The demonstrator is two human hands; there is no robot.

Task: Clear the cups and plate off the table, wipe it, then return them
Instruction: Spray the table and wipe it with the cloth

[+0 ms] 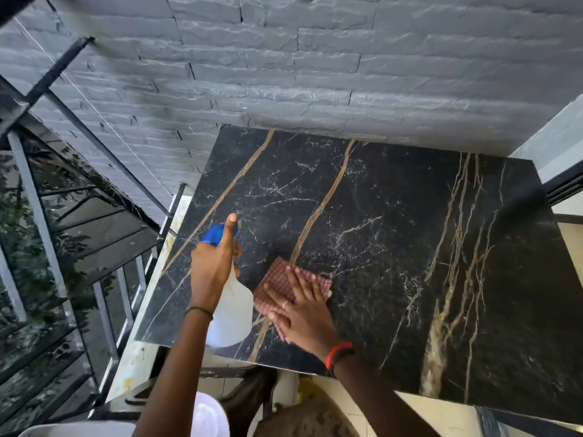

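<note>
Spray bottle and cloth at the black marble table (410, 241)
Left of centre in the lower frame, the left hand (212, 266) grips a white spray bottle (235, 313) by its blue head; just beside it the right hand (304, 320) lies flat, fingers straight, pressing a checked red cloth (273, 279) onto the table

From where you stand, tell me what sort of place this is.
Likely a balcony or terrace: a metal railing with foliage beyond it on the left, a grey stone-clad wall behind, and a black marble table against it.
</note>
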